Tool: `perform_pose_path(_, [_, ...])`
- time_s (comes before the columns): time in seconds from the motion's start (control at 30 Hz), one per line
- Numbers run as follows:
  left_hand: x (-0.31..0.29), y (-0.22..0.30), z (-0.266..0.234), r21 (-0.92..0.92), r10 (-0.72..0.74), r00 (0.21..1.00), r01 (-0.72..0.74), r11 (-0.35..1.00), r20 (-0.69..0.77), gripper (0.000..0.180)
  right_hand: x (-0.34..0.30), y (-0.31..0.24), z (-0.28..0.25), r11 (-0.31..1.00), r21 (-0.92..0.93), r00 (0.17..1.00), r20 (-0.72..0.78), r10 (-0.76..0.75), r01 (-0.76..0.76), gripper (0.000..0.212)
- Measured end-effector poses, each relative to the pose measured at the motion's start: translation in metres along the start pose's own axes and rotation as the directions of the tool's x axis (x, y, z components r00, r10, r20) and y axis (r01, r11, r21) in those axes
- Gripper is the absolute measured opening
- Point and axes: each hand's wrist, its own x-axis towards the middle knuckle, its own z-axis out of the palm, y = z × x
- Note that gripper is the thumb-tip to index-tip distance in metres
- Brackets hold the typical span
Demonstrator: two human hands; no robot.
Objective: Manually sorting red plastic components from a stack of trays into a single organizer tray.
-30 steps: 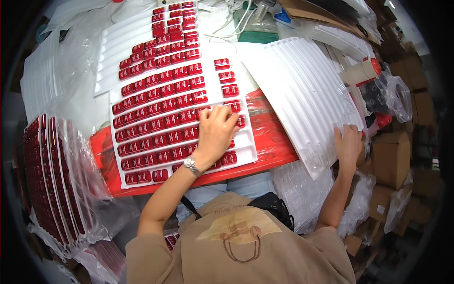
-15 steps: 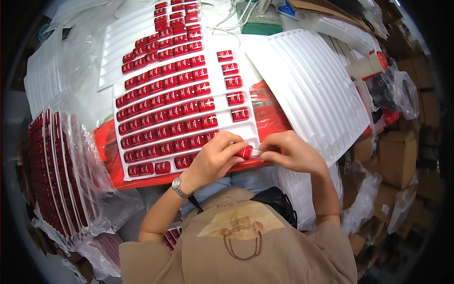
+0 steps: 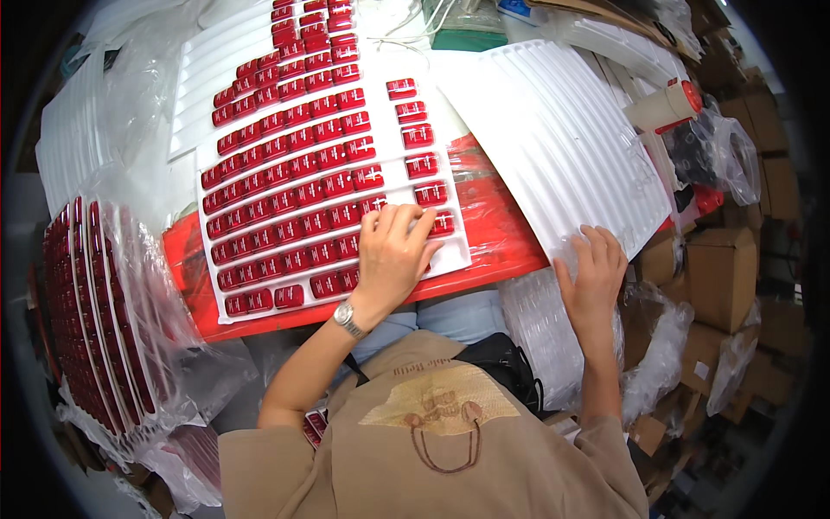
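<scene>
My left hand (image 3: 393,255), a watch on its wrist, is over the near right part of a white ridged tray (image 3: 450,256). Its fingers are bent and slightly apart, with nothing visible between them. Just beside the fingertips lies a small glossy red container (image 3: 443,224), lowest in a single column on the right. Rows of similar red containers (image 3: 285,232) with pale print fill the tray's left part; my hand hides some. At the near edge of a second white ridged sheet (image 3: 562,156), my right hand (image 3: 592,268) is open with its fingers spread.
Red plastic (image 3: 484,208) covers the table under the tray. To the left stand upright trays of red pieces (image 3: 95,320) in clear wrap. A white cylinder with a red end (image 3: 666,108) lies at the far right. Cardboard boxes (image 3: 722,277) are stacked on the right.
The red container that was between both hands now lies in the tray's right column. My left hand has moved up over the tray; my right hand has moved right, its fingers opened.
</scene>
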Motion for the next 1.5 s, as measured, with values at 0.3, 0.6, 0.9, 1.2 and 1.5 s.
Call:
perform_pose_path(0.3, [-0.027, 0.001, -0.029, 0.066, 0.007, 0.988, -0.017, 0.998, 0.154, 0.033, 0.041, 0.013, 0.015, 0.701, 0.7, 0.971, -0.048, 0.234, -0.135, 0.03])
perform_pose_path(0.6, [-0.027, -0.005, -0.028, -0.641, -0.352, 0.936, 0.288, 0.711, 0.03, 0.032, 0.086, -0.08, 0.02, -0.042, 0.89, 0.883, 0.445, -0.147, -0.455, 0.015])
perform_pose_path(0.9, [-0.019, -0.021, -0.038, -0.658, -0.182, 0.983, 0.119, 0.744, -0.028, 0.032, 0.099, -0.109, 0.022, 0.108, 0.939, 0.898, 0.344, -0.274, -0.326, 0.023])
perform_pose_path(1.2, [-0.028, -0.01, -0.029, -0.81, -0.231, 0.966, 0.224, 0.541, 0.114, 0.032, 0.082, -0.102, 0.036, 0.478, 0.849, 0.92, 0.347, -0.183, -0.225, 0.037])
perform_pose_path(1.5, [-0.037, 0.014, 0.002, -0.055, -0.111, 0.994, 0.111, 0.992, 0.006, 0.037, 0.046, -0.063, 0.029, 0.005, 0.947, 0.943, 0.319, 0.092, -0.321, 0.012])
